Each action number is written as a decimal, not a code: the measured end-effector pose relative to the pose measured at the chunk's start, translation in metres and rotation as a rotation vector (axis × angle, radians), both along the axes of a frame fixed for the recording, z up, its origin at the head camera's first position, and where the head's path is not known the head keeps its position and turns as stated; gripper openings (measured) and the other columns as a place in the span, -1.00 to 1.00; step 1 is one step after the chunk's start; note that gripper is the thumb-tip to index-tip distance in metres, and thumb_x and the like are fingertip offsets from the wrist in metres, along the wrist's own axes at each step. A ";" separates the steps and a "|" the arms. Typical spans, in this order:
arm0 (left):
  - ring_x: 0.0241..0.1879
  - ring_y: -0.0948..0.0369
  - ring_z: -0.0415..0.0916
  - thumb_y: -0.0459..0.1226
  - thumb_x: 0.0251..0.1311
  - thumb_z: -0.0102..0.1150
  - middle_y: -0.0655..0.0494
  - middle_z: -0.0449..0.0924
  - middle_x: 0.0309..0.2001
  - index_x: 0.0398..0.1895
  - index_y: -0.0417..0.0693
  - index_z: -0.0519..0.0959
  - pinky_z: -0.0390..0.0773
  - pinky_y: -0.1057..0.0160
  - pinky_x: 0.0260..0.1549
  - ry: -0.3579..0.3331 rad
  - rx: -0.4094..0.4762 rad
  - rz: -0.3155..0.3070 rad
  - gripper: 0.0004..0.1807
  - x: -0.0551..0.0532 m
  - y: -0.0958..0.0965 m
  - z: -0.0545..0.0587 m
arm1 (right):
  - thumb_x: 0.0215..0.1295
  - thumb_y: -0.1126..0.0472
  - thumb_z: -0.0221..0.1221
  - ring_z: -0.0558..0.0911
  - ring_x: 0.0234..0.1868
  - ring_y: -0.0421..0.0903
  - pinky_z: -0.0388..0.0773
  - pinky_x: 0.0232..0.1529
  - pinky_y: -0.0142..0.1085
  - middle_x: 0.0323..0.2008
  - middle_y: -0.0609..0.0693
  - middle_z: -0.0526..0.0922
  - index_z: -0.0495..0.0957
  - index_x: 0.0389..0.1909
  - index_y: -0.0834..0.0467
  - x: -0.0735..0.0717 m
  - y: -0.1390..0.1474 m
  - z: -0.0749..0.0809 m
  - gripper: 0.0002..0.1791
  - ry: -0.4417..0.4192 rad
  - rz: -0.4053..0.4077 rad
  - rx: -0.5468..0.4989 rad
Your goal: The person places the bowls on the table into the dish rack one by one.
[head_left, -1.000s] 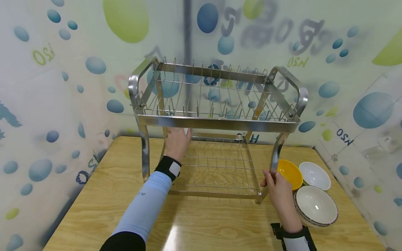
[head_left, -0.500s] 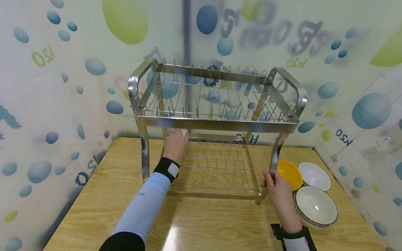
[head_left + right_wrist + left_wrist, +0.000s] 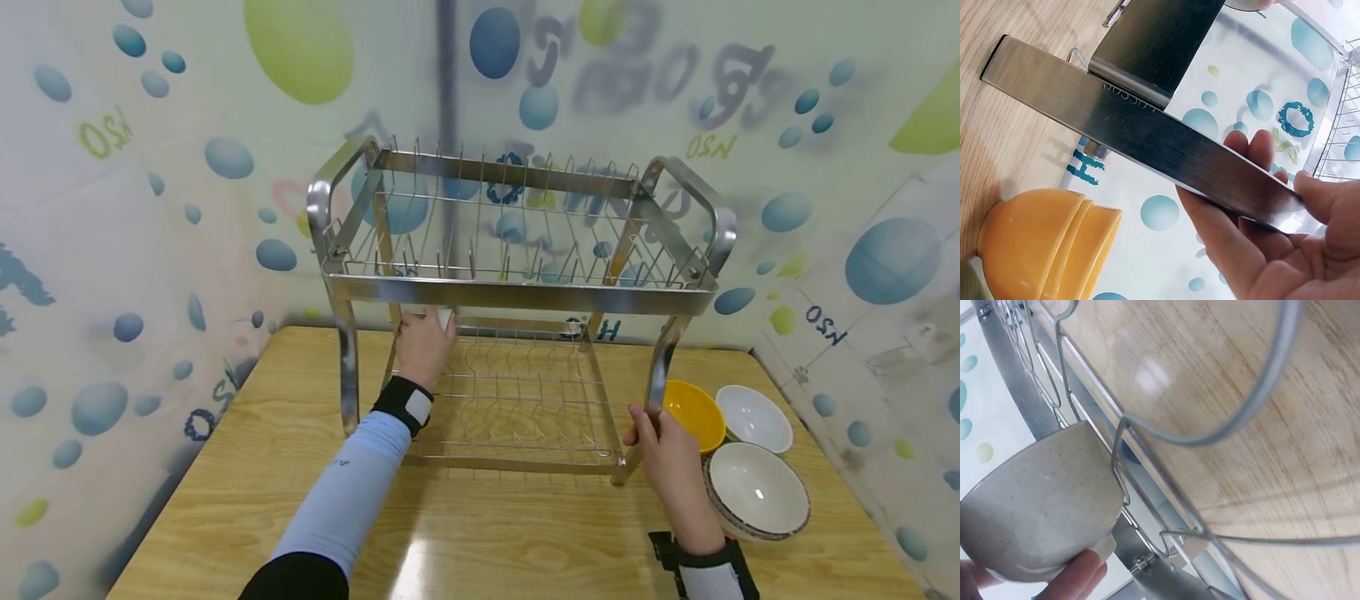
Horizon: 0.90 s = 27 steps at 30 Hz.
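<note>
At centre, the left hand (image 3: pixel 423 348) grips a bowl (image 3: pixel 1047 500); lower right, the right hand (image 3: pixel 670 458) grips a rack leg (image 3: pixel 663 362).

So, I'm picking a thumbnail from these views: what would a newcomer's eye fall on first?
Probably the two-tier silver metal dish rack in the middle of the wooden table, its right front leg held in the right grip. Next, perhaps, the glossy yellow rounded bowls beside that leg. In the left wrist view, a speckled off-white ceramic vessel stands out, held in the left grip near the rack's wires.
</note>
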<state>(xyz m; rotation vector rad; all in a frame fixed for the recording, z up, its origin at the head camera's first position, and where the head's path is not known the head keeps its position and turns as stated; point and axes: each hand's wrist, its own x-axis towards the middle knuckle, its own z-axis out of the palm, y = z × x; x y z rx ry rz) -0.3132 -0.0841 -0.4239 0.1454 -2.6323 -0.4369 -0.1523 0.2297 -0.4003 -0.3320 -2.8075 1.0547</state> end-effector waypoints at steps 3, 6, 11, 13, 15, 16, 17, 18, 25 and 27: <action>-0.39 -0.18 0.58 0.04 0.38 -0.15 -0.47 0.43 -0.19 0.05 -0.37 0.45 0.61 -0.03 -0.57 0.024 0.006 -0.009 -0.40 0.000 0.002 -0.002 | 0.43 -0.21 -0.20 0.43 -0.46 -0.05 0.24 -0.58 -0.32 -0.45 0.03 0.60 0.45 -0.23 0.20 0.000 0.001 0.000 -0.46 0.009 -0.004 0.001; -0.39 -0.19 0.57 0.02 0.38 -0.11 -0.46 0.43 -0.22 0.01 -0.37 0.46 0.60 -0.04 -0.58 0.044 0.024 -0.006 -0.44 0.001 0.003 -0.002 | 0.44 -0.19 -0.18 0.44 -0.46 -0.04 0.24 -0.58 -0.32 -0.46 0.03 0.60 0.45 -0.26 0.20 0.000 0.000 0.001 -0.48 0.022 -0.002 -0.001; -0.40 -0.21 0.58 0.00 0.38 -0.11 -0.43 0.41 -0.23 -0.03 -0.36 0.45 0.60 -0.06 -0.55 0.017 0.072 -0.017 -0.47 0.004 0.003 0.000 | 0.44 -0.18 -0.18 0.44 -0.46 -0.04 0.24 -0.58 -0.32 -0.47 0.04 0.60 0.45 -0.27 0.20 0.000 -0.001 0.000 -0.49 0.032 -0.003 0.002; -0.40 -0.22 0.58 0.01 0.39 -0.14 -0.42 0.41 -0.22 -0.03 -0.36 0.43 0.61 -0.07 -0.54 -0.011 0.094 -0.027 -0.47 0.005 0.003 0.001 | 0.43 -0.19 -0.19 0.43 -0.46 -0.04 0.24 -0.58 -0.32 -0.47 0.04 0.60 0.45 -0.26 0.21 0.000 -0.001 0.000 -0.47 0.030 -0.003 0.005; -0.40 -0.23 0.58 0.01 0.40 -0.16 -0.42 0.40 -0.22 -0.02 -0.35 0.42 0.61 -0.07 -0.54 -0.035 0.112 -0.036 -0.48 0.005 0.002 0.001 | 0.44 -0.19 -0.19 0.43 -0.46 -0.04 0.24 -0.58 -0.32 -0.47 0.04 0.61 0.45 -0.26 0.21 0.001 -0.001 0.000 -0.47 0.032 0.000 0.007; -0.41 -0.23 0.59 0.00 0.40 -0.16 -0.43 0.41 -0.23 -0.03 -0.35 0.42 0.61 -0.06 -0.54 -0.033 0.117 -0.040 -0.48 0.005 0.002 0.001 | 0.43 -0.20 -0.20 0.43 -0.46 -0.04 0.24 -0.57 -0.32 -0.47 0.04 0.60 0.45 -0.26 0.21 0.001 -0.001 -0.001 -0.46 0.031 0.001 0.007; -0.42 -0.23 0.59 0.00 0.40 -0.16 -0.43 0.41 -0.23 -0.04 -0.35 0.41 0.61 -0.05 -0.55 -0.033 0.119 -0.043 -0.49 0.005 0.002 0.001 | 0.43 -0.21 -0.21 0.43 -0.46 -0.04 0.24 -0.57 -0.32 -0.47 0.04 0.60 0.45 -0.26 0.21 0.001 0.000 -0.001 -0.45 0.030 0.002 0.008; -0.43 -0.23 0.59 -0.01 0.40 -0.15 -0.43 0.41 -0.24 -0.05 -0.36 0.41 0.61 -0.05 -0.56 -0.029 0.119 -0.045 -0.49 0.006 0.002 0.001 | 0.43 -0.21 -0.21 0.43 -0.46 -0.04 0.24 -0.57 -0.32 -0.47 0.04 0.60 0.45 -0.26 0.21 0.001 0.000 -0.001 -0.45 0.030 0.002 0.007; -0.42 -0.20 0.60 0.03 0.38 -0.12 -0.42 0.45 -0.25 -0.03 -0.37 0.40 0.62 -0.01 -0.55 -0.069 0.088 -0.040 -0.45 0.007 0.001 0.003 | 0.44 -0.19 -0.19 0.42 -0.48 -0.05 0.24 -0.58 -0.32 -0.46 0.03 0.60 0.44 -0.24 0.21 0.000 -0.001 -0.001 -0.48 0.020 -0.002 -0.005; -0.42 -0.18 0.60 0.05 0.37 -0.10 -0.40 0.47 -0.26 -0.02 -0.38 0.40 0.61 0.00 -0.55 -0.078 0.063 -0.035 -0.42 0.007 0.001 0.004 | 0.44 -0.18 -0.19 0.42 -0.47 -0.06 0.25 -0.57 -0.32 -0.46 0.04 0.60 0.44 -0.24 0.20 0.000 -0.001 -0.001 -0.49 0.014 -0.002 -0.008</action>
